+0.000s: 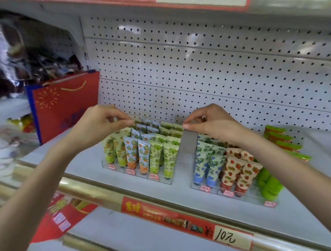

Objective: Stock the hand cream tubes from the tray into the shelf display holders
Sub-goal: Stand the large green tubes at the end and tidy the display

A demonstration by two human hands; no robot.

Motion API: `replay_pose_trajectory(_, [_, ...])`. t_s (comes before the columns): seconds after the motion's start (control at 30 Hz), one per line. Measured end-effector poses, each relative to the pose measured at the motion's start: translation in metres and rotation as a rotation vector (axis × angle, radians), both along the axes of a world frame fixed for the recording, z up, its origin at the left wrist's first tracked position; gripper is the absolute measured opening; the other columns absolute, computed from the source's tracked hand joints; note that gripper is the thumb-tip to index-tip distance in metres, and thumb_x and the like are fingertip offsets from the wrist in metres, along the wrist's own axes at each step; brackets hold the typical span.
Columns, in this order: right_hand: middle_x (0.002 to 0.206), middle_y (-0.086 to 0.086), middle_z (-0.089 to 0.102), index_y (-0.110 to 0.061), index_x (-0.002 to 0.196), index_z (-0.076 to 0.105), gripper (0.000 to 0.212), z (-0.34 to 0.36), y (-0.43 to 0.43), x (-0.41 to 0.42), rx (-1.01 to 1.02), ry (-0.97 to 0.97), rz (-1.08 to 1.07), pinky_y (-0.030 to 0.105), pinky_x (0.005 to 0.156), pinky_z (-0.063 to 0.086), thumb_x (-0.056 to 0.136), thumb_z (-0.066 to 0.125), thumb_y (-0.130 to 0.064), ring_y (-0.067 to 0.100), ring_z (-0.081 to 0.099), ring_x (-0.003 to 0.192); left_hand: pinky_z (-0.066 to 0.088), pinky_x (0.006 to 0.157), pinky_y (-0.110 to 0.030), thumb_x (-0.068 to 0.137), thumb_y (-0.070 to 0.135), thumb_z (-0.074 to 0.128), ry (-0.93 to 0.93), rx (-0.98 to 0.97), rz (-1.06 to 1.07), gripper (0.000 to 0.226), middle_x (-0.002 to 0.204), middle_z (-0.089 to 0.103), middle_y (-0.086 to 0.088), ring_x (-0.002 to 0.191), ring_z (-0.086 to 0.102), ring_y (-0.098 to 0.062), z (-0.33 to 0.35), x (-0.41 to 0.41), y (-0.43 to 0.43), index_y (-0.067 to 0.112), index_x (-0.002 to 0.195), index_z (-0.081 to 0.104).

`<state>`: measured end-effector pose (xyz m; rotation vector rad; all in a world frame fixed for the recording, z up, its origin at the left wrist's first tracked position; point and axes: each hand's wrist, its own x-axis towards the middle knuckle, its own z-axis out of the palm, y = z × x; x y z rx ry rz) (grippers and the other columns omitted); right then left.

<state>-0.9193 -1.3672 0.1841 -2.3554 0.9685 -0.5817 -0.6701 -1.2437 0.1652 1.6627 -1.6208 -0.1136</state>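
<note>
Two clear display holders stand on the white shelf (177, 194). The left holder (139, 176) carries rows of hand cream tubes (155, 155) with orange, blue-orange and green prints, standing cap down. The right holder (211, 190) carries blue-flower and strawberry tubes (232, 172). My left hand (102, 122) pinches the clear top edge at the left holder's back left corner. My right hand (212, 121) pinches the top of the upright grey side panel (187, 143) at that holder's right side. No tray is in view.
A red gift bag (65, 104) stands left of the holders, with dark packaged goods behind it. Green-capped items (270, 185) lie right of the right holder. White pegboard (201, 70) backs the shelf. A gold rail with a red price strip (185, 221) fronts it.
</note>
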Motion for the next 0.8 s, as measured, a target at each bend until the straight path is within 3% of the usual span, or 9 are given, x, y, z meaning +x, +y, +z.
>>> replay_pose_trajectory(0.07, [0.081,-0.009,0.065,-0.031,0.083,0.071,0.003,-0.001,-0.003,0.005,0.025,-0.006,-0.004,0.022,0.078,0.045,0.08,0.072,-0.031,0.009,0.058,0.081,0.036,0.055,-0.009,0.079,0.03,0.069,-0.001,0.012,-0.004,0.005,0.076,0.063,0.018,0.068,0.05,-0.016,0.002,0.003,-0.003,0.027,0.08,0.073])
replay_pose_trajectory(0.13, [0.072,-0.013,0.059,-0.03,0.083,0.071,0.003,-0.002,-0.005,0.011,0.028,0.012,-0.005,0.022,0.077,0.044,0.081,0.072,-0.031,0.004,0.053,0.072,0.037,0.053,-0.01,0.08,0.031,0.069,-0.007,0.02,-0.01,0.005,0.075,0.064,0.015,0.062,0.049,-0.014,0.003,0.008,-0.011,0.028,0.08,0.072])
replay_pose_trajectory(0.3, [0.064,-0.01,0.049,-0.023,0.086,0.072,0.008,-0.003,-0.009,0.04,0.004,0.06,-0.016,0.019,0.064,0.038,0.083,0.07,-0.029,0.006,0.045,0.062,0.037,0.052,-0.01,0.081,0.028,0.069,-0.047,0.022,-0.068,0.007,0.079,0.064,0.009,0.056,0.047,-0.006,0.004,0.027,-0.045,0.023,0.086,0.073])
replay_pose_trajectory(0.53, [0.061,-0.003,0.044,-0.018,0.09,0.073,0.011,-0.004,-0.026,0.09,-0.075,0.099,-0.078,0.012,0.048,0.028,0.084,0.068,-0.026,0.008,0.039,0.056,0.038,0.065,-0.017,0.081,0.031,0.068,-0.124,0.149,-0.231,0.009,0.086,0.061,0.012,0.072,0.05,-0.004,0.004,0.07,-0.094,0.025,0.087,0.071])
replay_pose_trajectory(0.7, [0.068,-0.003,0.045,-0.018,0.092,0.072,0.012,-0.011,-0.037,0.114,-0.099,0.202,-0.151,0.022,0.058,0.033,0.085,0.067,-0.026,0.012,0.043,0.067,0.036,0.068,-0.024,0.081,0.035,0.068,-0.222,0.183,-0.329,0.01,0.082,0.056,0.017,0.074,0.051,-0.006,-0.006,0.076,-0.123,0.028,0.088,0.071])
replay_pose_trajectory(0.8, [0.075,-0.003,0.05,-0.019,0.094,0.071,0.016,-0.014,-0.042,0.118,-0.083,0.296,-0.182,0.02,0.059,0.034,0.084,0.068,-0.031,0.01,0.046,0.069,0.033,0.07,-0.027,0.08,0.038,0.068,-0.274,0.187,-0.371,0.012,0.079,0.053,0.019,0.075,0.049,-0.007,-0.011,0.069,-0.133,0.03,0.089,0.071])
